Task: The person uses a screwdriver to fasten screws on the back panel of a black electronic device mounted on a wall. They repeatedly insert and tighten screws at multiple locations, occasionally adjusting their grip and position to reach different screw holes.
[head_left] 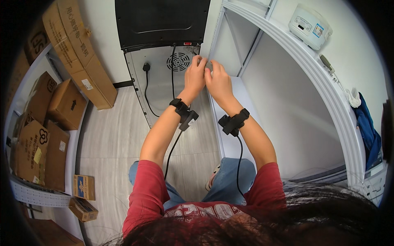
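Note:
Both of my hands are raised side by side at the right edge of the back of a tall appliance, with a black upper panel [162,18] and a grey metal lower panel [154,88]. My left hand [195,74] has its fingers bent and pressed together at that edge. Beside it, almost touching, my right hand [218,82] curls its fingers inward. What lies between the fingertips, if anything, is hidden. A round vent [178,61] is left of my left hand. A black cord [173,78] hangs down the panel, and a plug [146,66] dangles on another cord further left.
White shelving [230,98] stands close on the right, with a rice cooker [310,26] on top. At the left, cardboard boxes [67,104] fill a shelf, and a tall carton [78,53] leans on the wall. Two small boxes [84,187] sit low at left.

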